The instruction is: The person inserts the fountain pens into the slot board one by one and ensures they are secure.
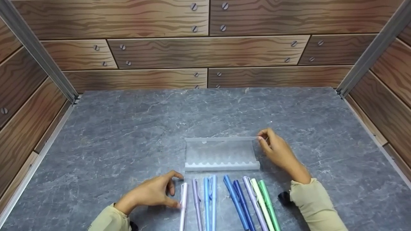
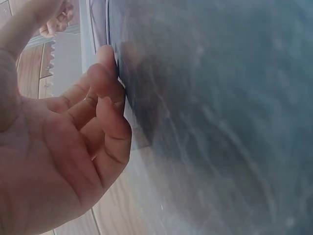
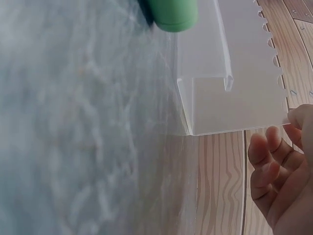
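A translucent plastic pen holder [image 1: 221, 152] with a scalloped front strip lies behind a row of capped pens. At its back right corner, the thumb and fingertips of my right hand [image 1: 278, 152] pinch the edge; the right wrist view shows this grip on the upright sheet [image 3: 244, 83]. My left hand [image 1: 152, 192] is at the left end of the row, its thumb tip against a pale pink pen [image 1: 183, 205] and its other fingers bent loosely beyond the pen's top. To the right lie a purple pen [image 1: 197, 203] and two light blue pens [image 1: 206, 202].
Further right lie two darker blue pens [image 1: 236, 203], a lilac pen [image 1: 255, 203], a pale green pen [image 1: 262, 203] and a green pen [image 1: 269, 203]. Wood-patterned panels [image 1: 205, 53] and metal posts [image 1: 369, 48] enclose the grey marbled table [image 1: 128, 128].
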Available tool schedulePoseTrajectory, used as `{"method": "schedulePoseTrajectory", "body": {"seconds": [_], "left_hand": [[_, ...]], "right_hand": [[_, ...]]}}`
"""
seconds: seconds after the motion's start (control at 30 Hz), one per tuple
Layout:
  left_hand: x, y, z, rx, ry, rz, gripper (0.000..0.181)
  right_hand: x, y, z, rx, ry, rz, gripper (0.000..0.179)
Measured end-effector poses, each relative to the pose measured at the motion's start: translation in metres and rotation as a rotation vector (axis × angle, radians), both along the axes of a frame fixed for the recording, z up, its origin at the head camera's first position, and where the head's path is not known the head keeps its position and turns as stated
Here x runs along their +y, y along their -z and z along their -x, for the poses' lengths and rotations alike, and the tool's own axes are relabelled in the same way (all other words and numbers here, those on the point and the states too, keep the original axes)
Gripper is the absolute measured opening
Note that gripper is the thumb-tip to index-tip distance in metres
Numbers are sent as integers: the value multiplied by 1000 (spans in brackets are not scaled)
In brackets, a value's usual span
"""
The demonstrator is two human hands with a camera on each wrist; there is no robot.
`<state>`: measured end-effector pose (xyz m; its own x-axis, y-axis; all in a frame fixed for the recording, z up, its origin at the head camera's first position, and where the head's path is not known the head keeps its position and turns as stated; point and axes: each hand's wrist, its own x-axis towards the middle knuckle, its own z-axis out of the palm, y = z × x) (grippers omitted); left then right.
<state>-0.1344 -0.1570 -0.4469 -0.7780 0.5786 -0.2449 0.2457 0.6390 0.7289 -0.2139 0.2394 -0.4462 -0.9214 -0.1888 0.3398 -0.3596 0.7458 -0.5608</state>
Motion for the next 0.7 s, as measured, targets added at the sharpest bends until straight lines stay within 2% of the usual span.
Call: {"method": "schedulePoseTrajectory", "body": {"seconds": [0.2, 0.47, 0.7], "left_hand": [[1, 1, 1, -14, 10, -4, 68], [2, 1, 2, -25, 33, -8, 67], [4, 0, 3, -24, 29, 23, 65]], "right_hand": [[-1, 0, 0, -68, -7, 81, 9], [-3, 1, 2, -264, -31, 334, 13], [-5, 3, 5, -302, -25, 435, 12]]}}
